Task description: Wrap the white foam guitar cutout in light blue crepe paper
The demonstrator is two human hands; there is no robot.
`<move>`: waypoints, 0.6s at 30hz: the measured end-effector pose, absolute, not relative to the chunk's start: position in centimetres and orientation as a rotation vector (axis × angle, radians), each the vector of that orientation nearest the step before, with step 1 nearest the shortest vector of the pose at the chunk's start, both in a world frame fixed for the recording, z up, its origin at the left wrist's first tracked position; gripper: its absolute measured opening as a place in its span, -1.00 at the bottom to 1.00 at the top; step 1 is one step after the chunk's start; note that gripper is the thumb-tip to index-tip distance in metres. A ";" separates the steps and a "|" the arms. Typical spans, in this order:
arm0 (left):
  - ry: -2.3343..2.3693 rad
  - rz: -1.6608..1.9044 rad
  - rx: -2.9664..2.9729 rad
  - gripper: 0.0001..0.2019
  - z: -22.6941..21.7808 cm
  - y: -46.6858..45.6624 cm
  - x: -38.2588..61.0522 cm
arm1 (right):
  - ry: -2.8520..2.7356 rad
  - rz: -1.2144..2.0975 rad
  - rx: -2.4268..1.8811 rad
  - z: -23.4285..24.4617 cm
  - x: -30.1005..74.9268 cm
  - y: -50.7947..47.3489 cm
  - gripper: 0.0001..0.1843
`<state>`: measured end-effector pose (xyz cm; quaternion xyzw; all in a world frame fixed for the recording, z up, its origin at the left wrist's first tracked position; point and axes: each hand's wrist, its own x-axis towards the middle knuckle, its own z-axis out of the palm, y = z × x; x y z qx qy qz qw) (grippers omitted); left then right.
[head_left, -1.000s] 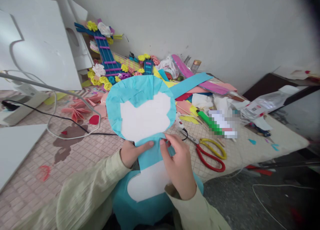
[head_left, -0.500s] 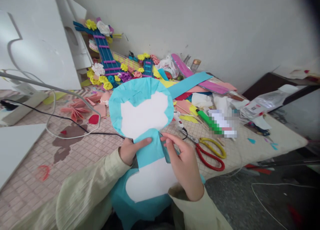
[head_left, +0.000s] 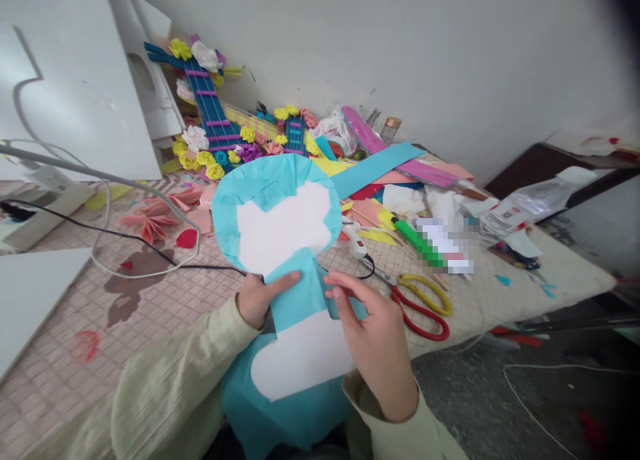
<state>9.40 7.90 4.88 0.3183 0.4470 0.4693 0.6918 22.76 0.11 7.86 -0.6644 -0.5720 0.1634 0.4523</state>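
A white cut-out with a rounded head and a wider lower body stands tilted before me, partly covered in turquoise crepe paper. The paper is folded over the round end's rim and across the narrow neck. My left hand grips the neck from the left, its thumb flat on the turquoise paper and its other fingers hidden behind. By the neck's right edge, my right hand has bent fingers, with a small gap between thumb and index tip. A turquoise paper flap shows beside these fingertips. More turquoise paper hangs below the cut-out.
Scissors with red and yellow handles lie at the right, near a white glue gun and a green cutter. Paper-flower guitars lean at the back. A plastic bottle lies far right; cables cross the left.
The cut-out has shifted slightly left and up with my left hand. My right hand has drawn a little to the right, its fingertips away from the neck's edge.
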 end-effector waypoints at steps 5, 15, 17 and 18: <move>1.024 1.081 0.729 -0.39 5.0 7.9 9.4 | -1.469 0.321 -1.657 7.5 22.8 0.0 -0.82; 0.996 1.078 0.765 -0.37 4.9 7.7 9.3 | -1.513 0.246 -1.631 6.5 22.6 1.0 -0.83; 0.997 1.062 0.751 -0.35 4.9 7.7 9.3 | -1.517 0.279 -1.621 6.5 22.8 1.1 -0.84; 0.998 1.058 0.744 -0.34 4.9 7.7 9.3 | -1.518 0.296 -1.613 6.5 22.8 1.1 -0.85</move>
